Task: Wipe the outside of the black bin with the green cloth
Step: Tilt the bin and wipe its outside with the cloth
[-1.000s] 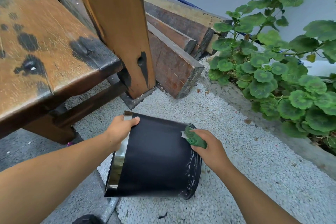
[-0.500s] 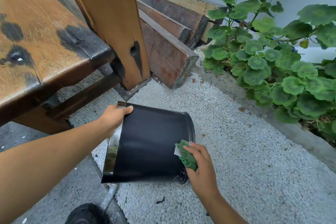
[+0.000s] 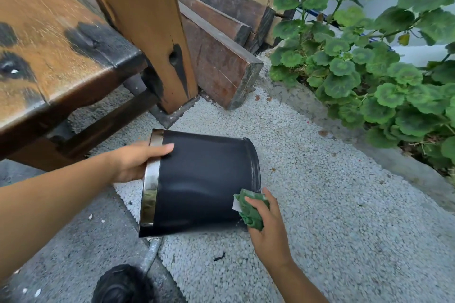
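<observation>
The black bin (image 3: 202, 179) lies tipped on its side above white gravel, its chrome rim band pointing left and its base to the right. My left hand (image 3: 138, 161) grips the rim, thumb laid over the black wall. A crumpled green cloth (image 3: 251, 211) with a white tag is pressed against the bin's lower right side, near the base. My right hand (image 3: 268, 226) is closed on that cloth. The bin's inside is hidden from view.
A worn wooden bench (image 3: 49, 51) and its thick post (image 3: 147, 27) stand to the left and behind. Stacked timber beams (image 3: 221, 56) lie beyond the bin. Leafy green plants (image 3: 369, 69) fill the right side behind a concrete kerb. A dark object (image 3: 120, 285) sits at the bottom edge.
My right hand has carried the cloth from the bin's upper base edge down along its side to the lower right. The left hand has kept its hold on the rim.
</observation>
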Demonstrator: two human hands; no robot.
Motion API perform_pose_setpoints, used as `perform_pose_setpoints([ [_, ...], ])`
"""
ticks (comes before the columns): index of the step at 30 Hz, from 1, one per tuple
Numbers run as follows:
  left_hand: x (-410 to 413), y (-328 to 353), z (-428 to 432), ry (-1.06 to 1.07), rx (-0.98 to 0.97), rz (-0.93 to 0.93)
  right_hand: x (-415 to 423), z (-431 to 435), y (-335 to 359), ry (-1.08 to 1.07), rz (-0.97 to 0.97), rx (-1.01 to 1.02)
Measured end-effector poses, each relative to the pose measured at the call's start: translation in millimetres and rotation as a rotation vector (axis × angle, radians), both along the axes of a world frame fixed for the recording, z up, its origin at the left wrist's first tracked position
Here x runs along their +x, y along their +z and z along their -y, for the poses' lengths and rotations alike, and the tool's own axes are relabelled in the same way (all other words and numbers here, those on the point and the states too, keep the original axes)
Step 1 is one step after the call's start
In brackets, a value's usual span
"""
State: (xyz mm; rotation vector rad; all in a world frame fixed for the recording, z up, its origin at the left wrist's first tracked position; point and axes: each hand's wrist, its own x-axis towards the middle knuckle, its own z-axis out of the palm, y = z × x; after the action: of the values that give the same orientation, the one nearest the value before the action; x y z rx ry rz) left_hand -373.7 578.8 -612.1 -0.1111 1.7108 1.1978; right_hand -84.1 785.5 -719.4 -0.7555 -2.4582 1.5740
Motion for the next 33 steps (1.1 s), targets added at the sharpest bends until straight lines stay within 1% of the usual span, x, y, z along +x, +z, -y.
perform_pose_setpoints([
  [2,3.0,2.1,33.0,-0.319,-0.096,0.162,-6.7,-6.2,6.9,0.046,0.030,-0.054],
  [3,7.6,-1.3,47.6,-0.431,-0.145,0.244,-10.8,-9.3,10.6,0.068,0.041,-0.068],
  [5,21.2,-8.8,63.8,-0.505,-0.229,0.318,-20.0,-16.3,17.6,0.111,0.057,-0.074],
  [6,26.6,-11.7,65.2,-0.497,-0.261,0.300,-24.6,-19.5,20.2,0.131,0.059,-0.071],
  [8,30.7,-17.2,62.1,-0.427,-0.290,0.200,-33.2,-25.8,24.4,0.155,0.073,-0.085],
  [10,28.5,-15.7,58.3,-0.340,-0.275,0.098,-41.4,-32.8,27.5,0.139,0.098,-0.152],
  [12,21.4,-7.7,55.4,-0.298,-0.223,0.003,-50.7,-38.9,31.0,0.119,0.104,-0.216],
  [15,8.5,14.4,37.6,-0.196,-0.071,-0.151,-69.6,-48.9,41.9,0.063,0.071,-0.300],
  [18,-1.2,38.6,9.3,-0.015,0.150,-0.171,-90.2,-64.5,54.0,-0.005,0.095,-0.406],
  [19,-1.6,45.8,1.4,-0.009,0.178,-0.183,-94.5,-69.9,56.0,-0.024,0.111,-0.477],
  [21,-1.7,58.9,-10.5,-0.064,0.169,-0.207,-99.9,-79.3,57.8,-0.035,0.159,-0.635],
  [24,0.4,67.3,-25.1,-0.117,0.114,-0.292,-99.5,-90.9,58.5,0.001,0.267,-0.720],
  [27,0.8,67.1,-36.6,-0.093,0.036,-0.364,-102.7,-104.2,59.5,-0.017,0.308,-0.662],
  [31,-5.4,65.3,-42.3,-0.062,-0.003,-0.374,-116.1,-116.2,59.5,-0.094,0.245,-0.409],
  [33,-7.2,62.2,-42.9,-0.047,-0.014,-0.385,-123.1,-115.3,54.3,-0.099,0.233,-0.337],
])
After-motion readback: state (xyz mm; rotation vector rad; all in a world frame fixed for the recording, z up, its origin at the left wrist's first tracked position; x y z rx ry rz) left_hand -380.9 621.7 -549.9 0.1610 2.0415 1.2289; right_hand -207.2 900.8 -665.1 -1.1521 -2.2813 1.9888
